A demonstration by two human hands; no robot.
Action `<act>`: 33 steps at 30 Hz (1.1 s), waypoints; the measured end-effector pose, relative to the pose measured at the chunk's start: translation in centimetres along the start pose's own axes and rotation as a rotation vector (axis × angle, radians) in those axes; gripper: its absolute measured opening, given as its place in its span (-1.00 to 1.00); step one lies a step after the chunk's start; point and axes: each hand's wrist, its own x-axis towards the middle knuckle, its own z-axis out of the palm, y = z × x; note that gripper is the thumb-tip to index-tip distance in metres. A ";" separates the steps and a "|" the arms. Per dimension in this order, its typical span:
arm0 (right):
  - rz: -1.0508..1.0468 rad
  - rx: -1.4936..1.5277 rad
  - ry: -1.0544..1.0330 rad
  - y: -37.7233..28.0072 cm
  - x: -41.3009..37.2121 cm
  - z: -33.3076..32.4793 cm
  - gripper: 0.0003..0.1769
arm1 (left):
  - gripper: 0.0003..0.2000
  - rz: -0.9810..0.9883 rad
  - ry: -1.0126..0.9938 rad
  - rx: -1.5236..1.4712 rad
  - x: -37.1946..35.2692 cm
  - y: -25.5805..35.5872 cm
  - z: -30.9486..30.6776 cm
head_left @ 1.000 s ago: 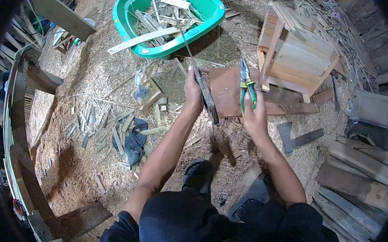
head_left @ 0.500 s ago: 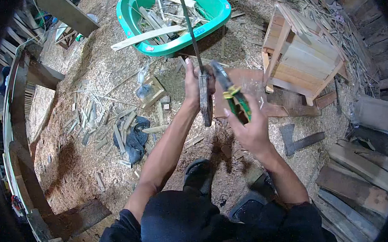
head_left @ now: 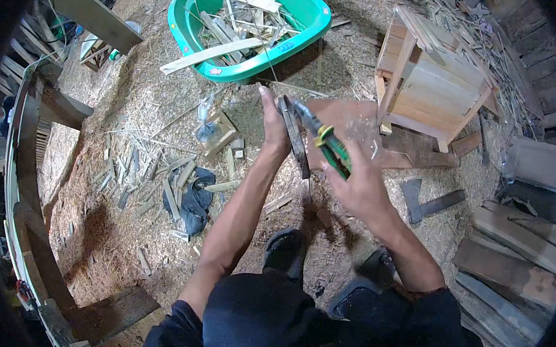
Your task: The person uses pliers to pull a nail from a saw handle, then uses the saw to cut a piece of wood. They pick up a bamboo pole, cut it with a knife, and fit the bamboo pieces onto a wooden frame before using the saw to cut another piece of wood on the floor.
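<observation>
My left hand (head_left: 275,122) is closed around a dark, worn wooden piece (head_left: 300,150) that carries a long thin metal blade (head_left: 268,58). The blade points away from me and shows nearly edge-on, as a fine line. In my right hand (head_left: 359,184) is a pair of pliers (head_left: 333,145) with green and yellow handles. Their blurred jaws reach the upper end of the wooden piece, close to my left fingers, which are partly hidden behind it. Both hands are held over the shavings-covered ground, in front of my feet.
A green plastic tub (head_left: 246,71) full of wood scraps stands ahead. To its right is a wooden box (head_left: 435,88) on a brown board (head_left: 350,111). An axe (head_left: 430,203) lies on the ground, with stacked planks (head_left: 509,273) farther right. A black plastic bag (head_left: 193,203) lies left.
The wooden piece has tilted and its blade has turned from broad view to nearly edge-on. The pliers have shifted slightly down and left, with their jaws now against the piece's upper end.
</observation>
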 end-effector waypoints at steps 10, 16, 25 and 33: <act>-0.026 0.059 0.178 -0.9 0.3 -0.8 -0.64 | -0.28 -0.048 0.077 0.018 -0.5 0.6 0.1; -0.052 -0.030 0.033 0.1 0.1 -0.1 -0.69 | -0.27 -0.043 0.082 0.038 -0.9 0.3 1.3; 0.038 0.136 0.058 -0.7 0.7 -1.3 -0.65 | -0.25 0.015 0.054 0.059 -0.2 -0.6 -0.8; 0.088 0.189 0.086 -0.4 0.0 -1.1 -0.69 | -0.21 -0.056 0.000 0.003 -0.4 -0.6 -1.3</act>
